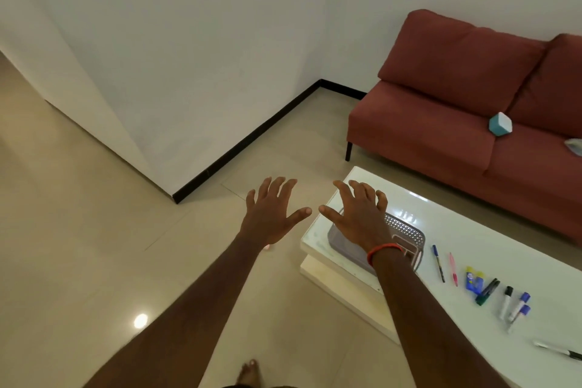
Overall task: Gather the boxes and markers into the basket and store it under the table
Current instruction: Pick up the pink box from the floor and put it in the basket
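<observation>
A grey perforated basket (404, 228) stands at the left end of the white table (466, 249), partly hidden by my right wrist. My right hand (357, 214) hovers over it, palm down, fingers spread, holding nothing. My left hand (272, 211) is spread the same way over the floor, left of the table. Right of the basket lie a blue pen (438, 263), a pink pen (453, 268), a small blue box (474, 280) and several markers (507, 301). Another marker (560, 351) lies near the table's front right. A small teal and white box (500, 124) sits on the sofa.
A red sofa (441, 123) stands behind the table against the wall. A lower shelf (333, 277) shows under the tabletop's left end. Tiled floor spreads to the left, with a wall corner (174, 195) jutting out. My bare foot (248, 373) is at the bottom edge.
</observation>
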